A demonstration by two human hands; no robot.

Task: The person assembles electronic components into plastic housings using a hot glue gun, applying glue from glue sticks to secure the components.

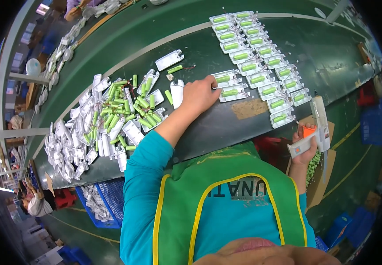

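Note:
My left hand (201,93) reaches over the dark table with its fingers curled, the fingertips closed on the left end of a white plastic casing (239,95) that holds a green battery cell (230,93). Just beyond lies a similar casing (225,78), also with a green cell in it. In my right hand (305,150), past the table's front edge, is a white pistol-shaped glue gun (321,126) with an orange trigger (308,131). A translucent stick (325,166) shows below its body. Its tip is hard to make out.
Two columns of cell-filled casings (261,80) run along the right. A heap of casings and loose green cells (111,115) spreads on the left. One casing (170,60) lies apart at the back. A blue crate (111,198) and a cardboard box (321,190) stand below the table.

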